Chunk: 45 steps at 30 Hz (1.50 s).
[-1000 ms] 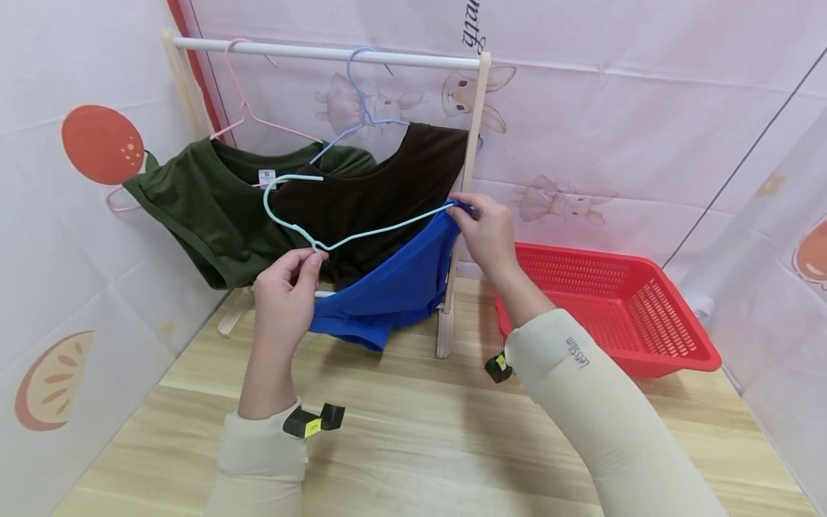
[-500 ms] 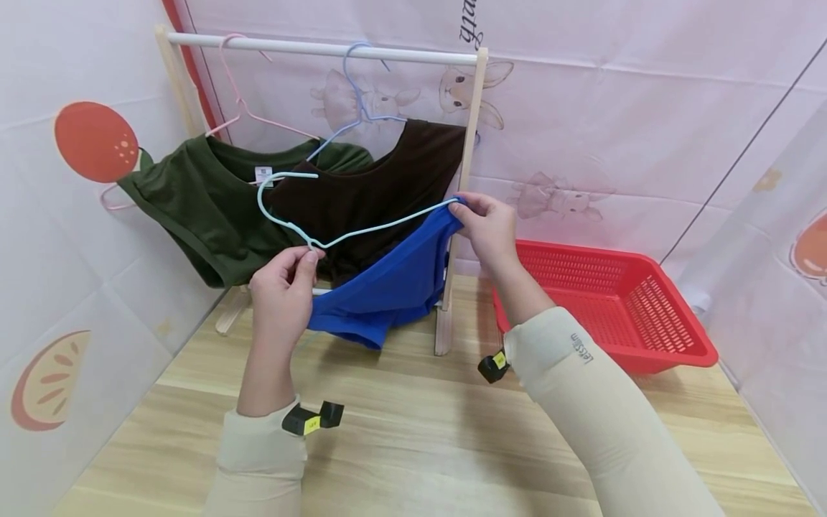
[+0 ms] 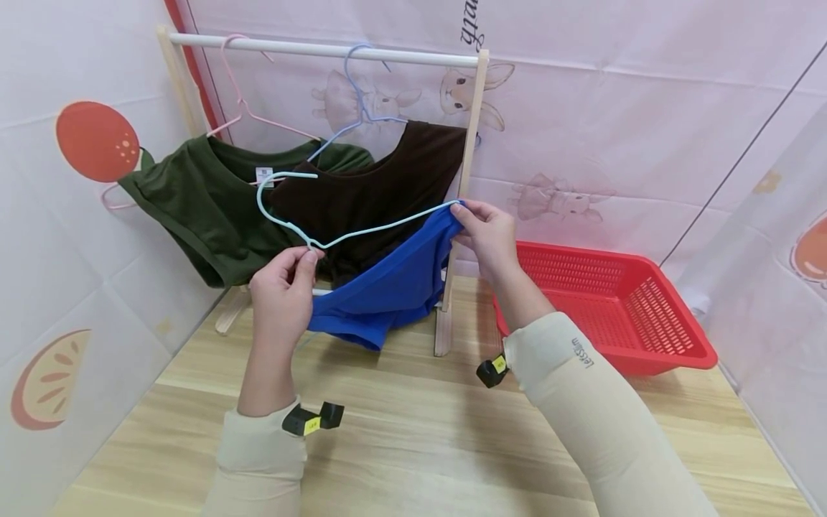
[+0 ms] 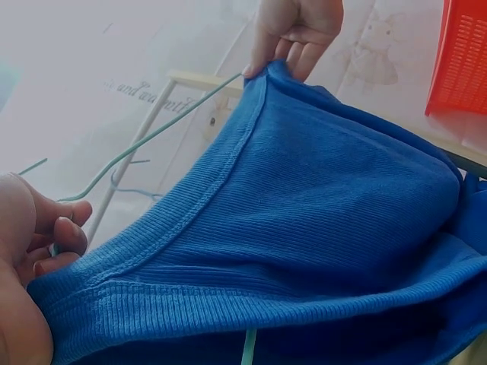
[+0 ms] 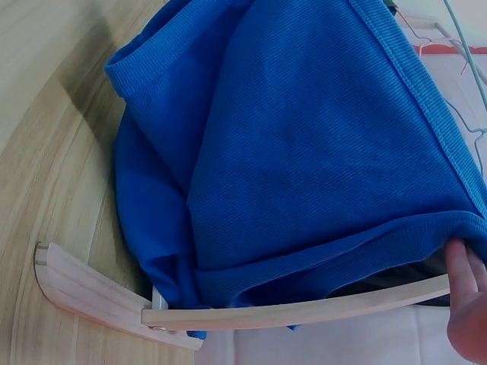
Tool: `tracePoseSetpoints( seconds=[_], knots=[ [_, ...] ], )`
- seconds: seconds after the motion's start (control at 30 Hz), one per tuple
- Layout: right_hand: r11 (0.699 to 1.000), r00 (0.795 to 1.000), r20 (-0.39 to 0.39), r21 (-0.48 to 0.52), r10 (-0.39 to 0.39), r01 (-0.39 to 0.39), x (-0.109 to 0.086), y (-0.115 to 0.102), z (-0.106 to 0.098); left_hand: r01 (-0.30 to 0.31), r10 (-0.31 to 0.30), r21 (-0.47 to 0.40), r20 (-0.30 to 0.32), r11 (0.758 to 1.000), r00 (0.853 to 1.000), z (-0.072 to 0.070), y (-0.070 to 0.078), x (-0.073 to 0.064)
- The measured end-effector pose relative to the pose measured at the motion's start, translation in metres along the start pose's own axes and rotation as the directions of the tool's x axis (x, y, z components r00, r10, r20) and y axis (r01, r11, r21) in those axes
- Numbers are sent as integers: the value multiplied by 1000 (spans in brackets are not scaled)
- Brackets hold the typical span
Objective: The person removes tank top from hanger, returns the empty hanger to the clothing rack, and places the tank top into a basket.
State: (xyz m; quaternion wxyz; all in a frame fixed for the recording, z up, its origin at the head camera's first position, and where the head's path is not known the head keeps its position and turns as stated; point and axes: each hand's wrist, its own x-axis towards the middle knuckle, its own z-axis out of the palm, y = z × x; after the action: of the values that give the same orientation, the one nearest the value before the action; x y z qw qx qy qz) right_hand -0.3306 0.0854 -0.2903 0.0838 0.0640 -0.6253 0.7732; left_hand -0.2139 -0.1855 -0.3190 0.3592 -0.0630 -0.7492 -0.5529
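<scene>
A light teal wire hanger [image 3: 381, 228] is held up in front of the rack in the head view, its hook curving up and left. My left hand [image 3: 284, 287] pinches it at the neck, just below the hook. At the far right end of the hanger's arm, my right hand [image 3: 489, 233] pinches the edge of a blue ribbed tank top [image 3: 394, 287] against the wire. The top drapes from there down toward my left hand. In the left wrist view, another bit of teal wire [image 4: 249, 347] shows below the blue fabric [image 4: 304, 175].
Behind stands a clothes rack with a white rail [image 3: 310, 49] and wooden posts. A dark green top [image 3: 194, 201] hangs on a pink hanger [image 3: 242, 108], a dark brown top [image 3: 381, 187] on a blue one [image 3: 363, 108]. A red basket [image 3: 672, 294] sits right on the wooden table [image 3: 400, 445].
The right fingers have shifted slightly at the corner of the blue tank top and the hanger's tip. The left hand keeps its pinch on the hanger's neck, almost unmoved.
</scene>
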Motion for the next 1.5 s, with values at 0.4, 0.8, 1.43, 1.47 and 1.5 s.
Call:
tracePoseSetpoints(
  seconds=[0.4, 0.8, 1.43, 1.47, 1.5],
  knots=[
    [1000, 1000, 1, -3, 12, -12, -1, 4, 1, 8, -8, 9, 3, 1000, 1000, -2, 1, 0],
    [998, 998, 36, 30, 55, -56, -4, 7, 0, 15, -16, 22, 32, 1000, 999, -1, 0, -2],
    [997, 995, 71, -31, 71, -69, -14, 18, 8, 30, -29, -22, 63, 999, 998, 9, 2, -5],
    [997, 995, 74, -34, 73, -70, -14, 20, 9, 30, -28, -27, 62, 999, 998, 9, 2, -5],
    [997, 994, 76, -36, 75, -72, -15, 21, 10, 30, -28, -33, 61, 999, 998, 10, 2, -5]
  ],
)
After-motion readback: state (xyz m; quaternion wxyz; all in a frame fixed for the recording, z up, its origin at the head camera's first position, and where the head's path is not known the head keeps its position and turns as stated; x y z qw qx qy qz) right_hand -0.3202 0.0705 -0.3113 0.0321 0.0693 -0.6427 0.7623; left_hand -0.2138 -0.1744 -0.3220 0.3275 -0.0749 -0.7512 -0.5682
